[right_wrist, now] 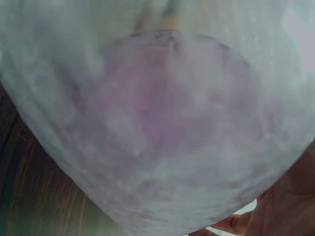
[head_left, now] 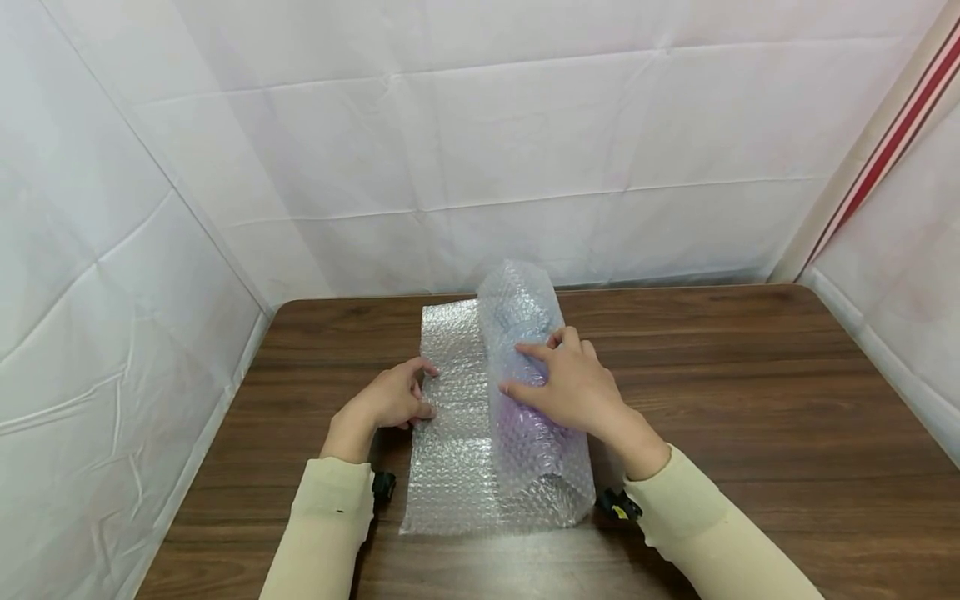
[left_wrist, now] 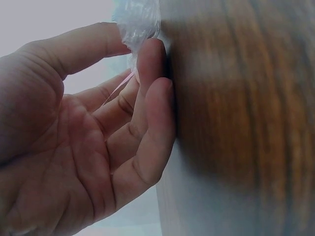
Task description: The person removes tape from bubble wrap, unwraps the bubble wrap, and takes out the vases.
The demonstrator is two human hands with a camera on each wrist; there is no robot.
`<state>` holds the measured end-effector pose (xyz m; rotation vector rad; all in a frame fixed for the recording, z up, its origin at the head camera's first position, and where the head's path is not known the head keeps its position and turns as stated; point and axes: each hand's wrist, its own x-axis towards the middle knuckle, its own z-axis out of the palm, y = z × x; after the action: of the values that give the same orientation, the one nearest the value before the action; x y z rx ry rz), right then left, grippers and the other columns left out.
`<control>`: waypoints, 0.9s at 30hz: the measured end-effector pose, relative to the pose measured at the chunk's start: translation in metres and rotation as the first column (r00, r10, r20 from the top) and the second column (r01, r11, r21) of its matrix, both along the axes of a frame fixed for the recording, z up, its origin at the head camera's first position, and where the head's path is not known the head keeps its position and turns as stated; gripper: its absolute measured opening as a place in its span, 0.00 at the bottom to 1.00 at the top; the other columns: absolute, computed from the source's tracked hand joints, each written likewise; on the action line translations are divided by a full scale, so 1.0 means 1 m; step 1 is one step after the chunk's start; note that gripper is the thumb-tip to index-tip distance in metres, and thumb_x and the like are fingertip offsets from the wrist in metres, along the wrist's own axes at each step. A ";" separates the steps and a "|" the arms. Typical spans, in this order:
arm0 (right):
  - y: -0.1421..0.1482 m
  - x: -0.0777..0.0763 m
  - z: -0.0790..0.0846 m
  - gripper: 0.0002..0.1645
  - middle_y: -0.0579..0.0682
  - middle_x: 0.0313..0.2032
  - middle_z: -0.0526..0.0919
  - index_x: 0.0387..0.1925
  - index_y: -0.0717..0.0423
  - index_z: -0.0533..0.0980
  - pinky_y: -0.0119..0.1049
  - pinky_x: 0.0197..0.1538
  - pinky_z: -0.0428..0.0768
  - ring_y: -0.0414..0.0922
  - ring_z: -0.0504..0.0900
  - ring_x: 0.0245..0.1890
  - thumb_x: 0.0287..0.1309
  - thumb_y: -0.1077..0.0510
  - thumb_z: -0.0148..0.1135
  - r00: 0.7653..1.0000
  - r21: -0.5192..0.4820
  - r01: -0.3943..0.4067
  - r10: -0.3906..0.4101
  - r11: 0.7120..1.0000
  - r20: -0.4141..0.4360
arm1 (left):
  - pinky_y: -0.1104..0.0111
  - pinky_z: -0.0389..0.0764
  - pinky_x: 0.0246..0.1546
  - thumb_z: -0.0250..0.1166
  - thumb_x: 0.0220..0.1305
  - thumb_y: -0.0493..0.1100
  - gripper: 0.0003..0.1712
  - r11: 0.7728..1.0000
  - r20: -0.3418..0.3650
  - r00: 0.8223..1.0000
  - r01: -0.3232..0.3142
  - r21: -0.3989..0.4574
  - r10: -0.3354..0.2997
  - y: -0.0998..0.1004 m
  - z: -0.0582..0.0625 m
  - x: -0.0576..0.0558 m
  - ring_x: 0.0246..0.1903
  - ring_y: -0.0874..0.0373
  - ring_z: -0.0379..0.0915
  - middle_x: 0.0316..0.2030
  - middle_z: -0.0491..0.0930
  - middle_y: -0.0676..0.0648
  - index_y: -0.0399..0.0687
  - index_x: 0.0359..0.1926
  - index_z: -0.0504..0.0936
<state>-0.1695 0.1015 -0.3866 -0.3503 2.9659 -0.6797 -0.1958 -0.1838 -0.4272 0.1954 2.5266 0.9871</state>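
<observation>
A sheet of clear bubble wrap (head_left: 453, 467) lies on the table, its right part folded over a pinkish-purple and pale blue object (head_left: 536, 421). The wrapping blurs that object's shape. At the sheet's left edge my left hand (head_left: 390, 396) pinches the plastic between thumb and fingers; the left wrist view shows the crinkled edge of the bubble wrap (left_wrist: 140, 24) at the fingertips. My right hand (head_left: 581, 383) rests on the wrapped bundle from the right, thumb and index finger spread over its top. In the right wrist view the bundle hides most of the right hand (right_wrist: 285, 206).
The brown wooden table (head_left: 750, 400) extends on both sides of the sheet. White cloth walls (head_left: 525, 142) stand behind the table and at its left and right. The bundle's far end reaches the table's back edge.
</observation>
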 end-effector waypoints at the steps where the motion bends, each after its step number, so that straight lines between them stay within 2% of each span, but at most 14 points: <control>1: 0.000 0.000 0.000 0.43 0.52 0.57 0.66 0.71 0.34 0.74 0.44 0.30 0.75 0.54 0.69 0.50 0.58 0.24 0.65 1.000 -0.001 0.003 -0.003 1.000 -0.001 | 0.65 0.82 0.26 0.72 0.63 0.34 0.33 1.000 0.001 1.000 -0.001 0.000 0.001 0.000 0.000 0.000 0.25 0.54 0.79 0.26 0.78 0.45 0.47 0.67 0.72; 12: 0.000 0.002 -0.005 0.39 0.52 0.59 0.66 0.69 0.32 0.75 0.44 0.32 0.74 0.55 0.69 0.52 0.58 0.28 0.67 0.999 -0.055 0.032 -0.033 0.998 -0.018 | 0.63 0.84 0.28 0.73 0.63 0.35 0.34 1.000 0.007 1.000 -0.001 0.002 0.001 -0.001 0.000 -0.002 0.25 0.54 0.79 0.27 0.77 0.46 0.47 0.68 0.72; 27: 0.003 0.001 -0.005 0.39 0.54 0.60 0.67 0.69 0.33 0.75 0.43 0.32 0.72 0.55 0.70 0.53 0.58 0.29 0.68 0.999 -0.086 0.024 -0.027 0.996 -0.030 | 0.63 0.83 0.28 0.73 0.64 0.35 0.35 1.000 0.018 1.000 -0.007 0.008 0.007 -0.002 -0.002 -0.001 0.26 0.53 0.79 0.27 0.76 0.46 0.48 0.69 0.71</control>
<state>-0.1681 0.1044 -0.3911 -0.3326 2.9821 -0.8131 -0.1971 -0.1859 -0.4288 0.1796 2.5093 0.9970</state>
